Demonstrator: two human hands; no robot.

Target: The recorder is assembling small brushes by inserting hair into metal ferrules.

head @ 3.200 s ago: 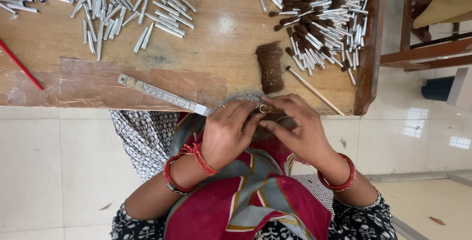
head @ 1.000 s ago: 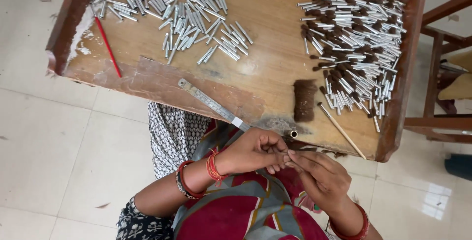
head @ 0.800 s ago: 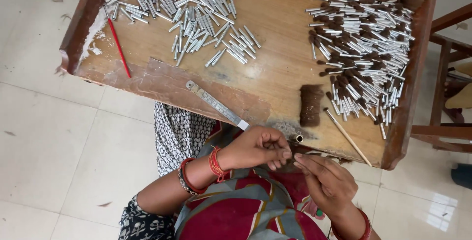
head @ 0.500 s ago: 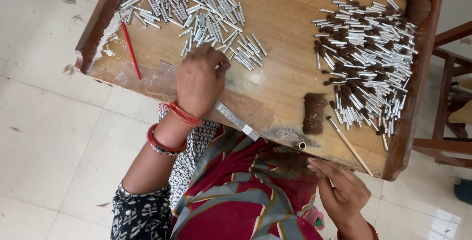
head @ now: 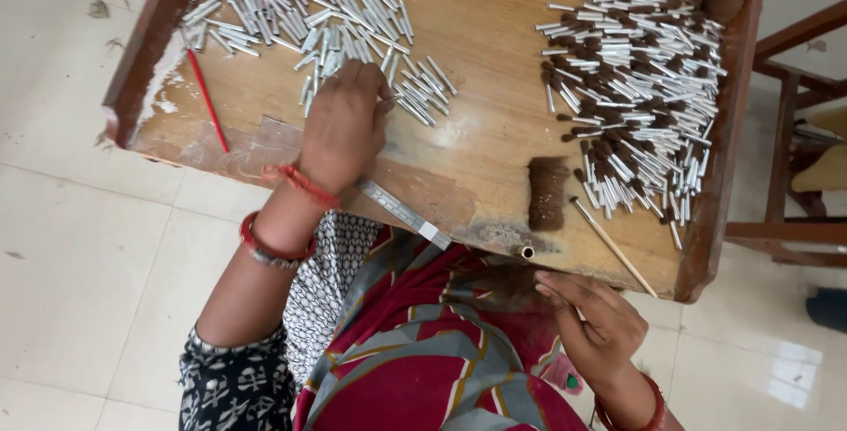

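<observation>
From the head view I see my left hand (head: 342,127) on the wooden table (head: 494,52), fingers curled at the near edge of the silver tubes (head: 309,12), grip hidden. My right hand (head: 595,325) hangs below the table's front edge, fingers loosely bent, holding nothing I can make out.

Red pencil (head: 207,100) near tray's left rim, metal ruler (head: 404,214) front edge, brown bundle (head: 548,193), probably fibre.
</observation>
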